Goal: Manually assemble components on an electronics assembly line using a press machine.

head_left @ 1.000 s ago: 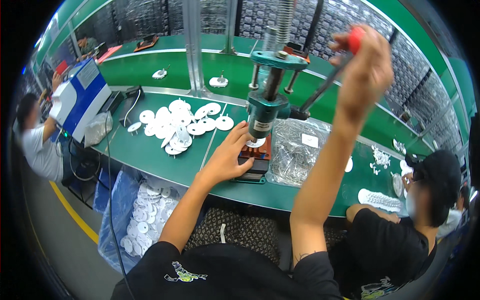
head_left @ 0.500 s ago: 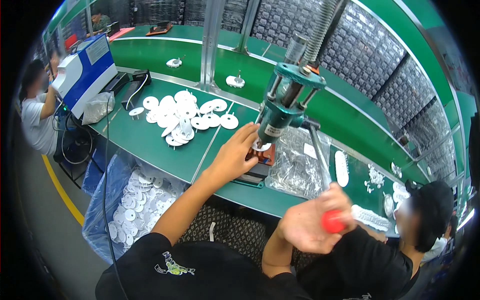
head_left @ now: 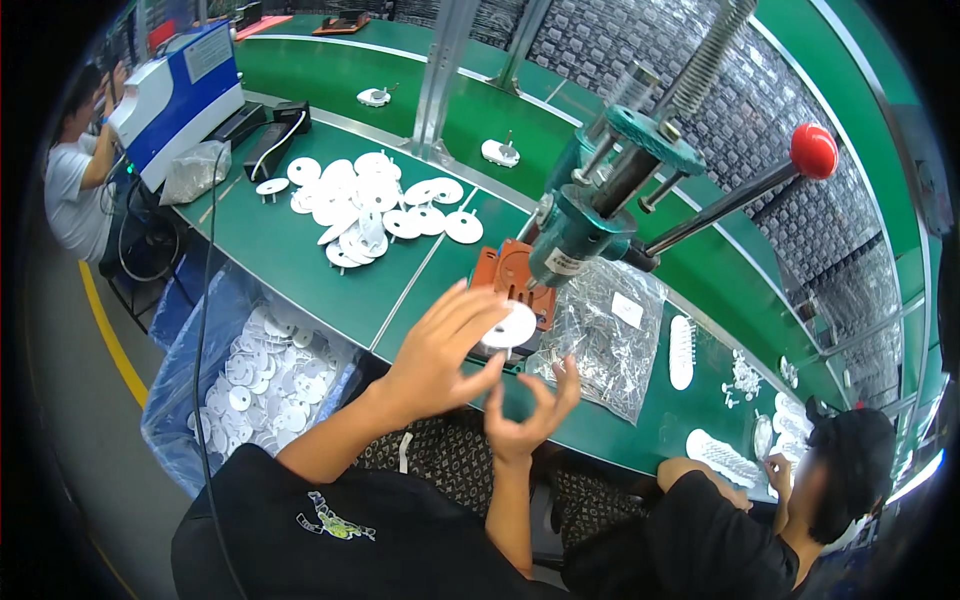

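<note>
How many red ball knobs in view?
1: the red knob, on the end of the lever of the green press, apart from the left hand and right hand. No others visible; some could be hidden.

pile of discs (head_left: 340,208) left of the press (head_left: 590,225) (bag (head_left: 600,345) to its right), on the bench (head_left: 290,258)

Green workbench (head_left: 350,295), heaped white discs (head_left: 345,200), teal lever press (head_left: 585,235), clear plastic bag (head_left: 600,325).

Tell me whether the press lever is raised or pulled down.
Raised: the lever slants upward from the press to its red knob.
</note>
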The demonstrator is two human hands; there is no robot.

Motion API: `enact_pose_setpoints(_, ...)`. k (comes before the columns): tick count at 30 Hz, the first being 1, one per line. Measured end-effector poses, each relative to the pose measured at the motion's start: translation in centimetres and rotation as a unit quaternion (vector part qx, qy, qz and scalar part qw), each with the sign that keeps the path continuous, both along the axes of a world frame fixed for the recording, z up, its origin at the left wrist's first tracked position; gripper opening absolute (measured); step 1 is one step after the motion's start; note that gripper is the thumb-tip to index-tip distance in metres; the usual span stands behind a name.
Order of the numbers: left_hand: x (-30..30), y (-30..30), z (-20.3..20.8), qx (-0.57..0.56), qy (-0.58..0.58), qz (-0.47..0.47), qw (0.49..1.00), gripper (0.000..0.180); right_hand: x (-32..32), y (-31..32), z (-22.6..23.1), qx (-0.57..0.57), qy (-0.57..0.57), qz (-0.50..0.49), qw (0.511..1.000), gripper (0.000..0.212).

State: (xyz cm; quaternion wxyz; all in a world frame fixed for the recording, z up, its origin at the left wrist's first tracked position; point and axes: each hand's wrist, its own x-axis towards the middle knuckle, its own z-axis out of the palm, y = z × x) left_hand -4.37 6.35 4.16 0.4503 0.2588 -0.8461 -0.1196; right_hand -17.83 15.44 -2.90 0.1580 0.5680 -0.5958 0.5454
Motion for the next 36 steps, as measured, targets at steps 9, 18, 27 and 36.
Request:
enact_pose_setpoints(9,2.7,3.3,-5.2,0.537,0.166,-0.200,0.803,0.033,-1.2,-1.0,0.4,-0.055,0.097,0.093,0.989,0.044)
enact_pose_setpoints(18,1.5,-13.7,-3.3,0.049,-0.104,0.017,0.993,0.034,-24.2,0.8,4.1,0.050,-0.140,-0.376,0.915,0.042)
enact_pose_setpoints(27,-0.2,-16.4,-5.3,0.050,-0.199,-0.015,0.979,0.043,-27.0,2.1,1.4,0.202,-0.211,-0.393,0.872,0.044)
enact_pose_setpoints(36,0.1,-15.0,-3.6,0.155,-0.095,-0.046,0.982,0.045,-27.4,1.6,-0.1,0.189,-0.167,-0.389,0.886,0.049)
